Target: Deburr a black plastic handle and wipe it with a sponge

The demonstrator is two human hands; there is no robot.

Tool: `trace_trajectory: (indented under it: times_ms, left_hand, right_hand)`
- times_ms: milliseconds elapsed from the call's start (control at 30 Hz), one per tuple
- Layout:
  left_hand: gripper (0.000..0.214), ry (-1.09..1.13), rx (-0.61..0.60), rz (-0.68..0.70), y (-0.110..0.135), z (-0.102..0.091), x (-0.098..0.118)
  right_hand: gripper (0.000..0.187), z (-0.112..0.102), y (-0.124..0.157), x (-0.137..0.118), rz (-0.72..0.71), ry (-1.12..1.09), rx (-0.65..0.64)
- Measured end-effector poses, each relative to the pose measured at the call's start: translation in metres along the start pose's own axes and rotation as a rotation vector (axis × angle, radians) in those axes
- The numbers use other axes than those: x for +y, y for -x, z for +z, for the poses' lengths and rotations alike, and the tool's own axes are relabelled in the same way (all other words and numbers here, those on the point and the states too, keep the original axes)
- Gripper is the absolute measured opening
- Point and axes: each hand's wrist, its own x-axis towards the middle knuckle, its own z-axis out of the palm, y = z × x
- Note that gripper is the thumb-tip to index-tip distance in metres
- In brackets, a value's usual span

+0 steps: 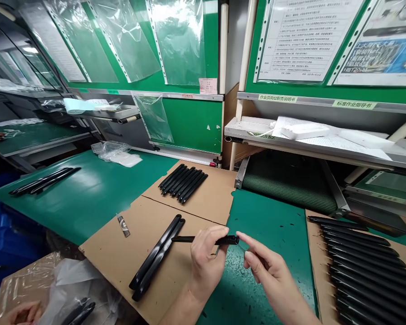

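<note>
My left hand (206,264) is closed round a thin black strip (227,240), held level just above the edge of the cardboard sheet (122,257). My right hand (269,271) is open beside it, fingers apart, its index fingertip touching the strip's right end. Two long black parts (155,258) lie side by side on the cardboard just left of my left hand. Further back on the cardboard is a bundle of several black strips (183,183). At the right, several more black strips (362,259) are lined up on another cardboard sheet (313,271).
A small grey tube (123,225) lies on the cardboard. A ribbed conveyor belt (287,180) runs under a shelf with papers (311,135). More black parts (43,180) rest on the green table at left, beside a blue bin (3,234). Another person's hand (20,312) and clear bags (71,289) are at the bottom left.
</note>
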Motion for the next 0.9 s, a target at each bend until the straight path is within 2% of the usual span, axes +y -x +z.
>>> trace_trajectory:
  times_ms: [233,367,533,700,800,900]
  left_hand:
    - [0.034,-0.001,0.018,0.052,-0.001,-0.003,0.007]
    - [0.037,-0.034,0.022,0.080,0.001,-0.002,0.009]
    - [0.039,-0.005,-0.056,0.079,0.001,-0.007,0.009]
    - [0.028,0.215,-0.206,-0.087,0.001,-0.010,0.015]
    - [0.028,0.253,-0.209,-0.143,0.002,-0.008,0.015]
    - [0.028,0.212,-0.133,-0.121,0.002,-0.005,0.013]
  right_hand:
    - [0.053,-0.001,0.001,-0.004,0.071,-0.190,-0.055]
    - [0.052,-0.001,0.004,-0.002,0.072,-0.180,-0.024]
    - [0.043,-0.007,0.006,0.000,-0.045,0.083,0.023]
    - [0.039,-0.016,0.000,-0.003,-0.164,0.477,0.193]
    - [0.038,-0.019,-0.001,-0.007,-0.212,0.485,0.259]
    - [0.037,-0.017,0.004,-0.011,-0.249,0.432,0.187]
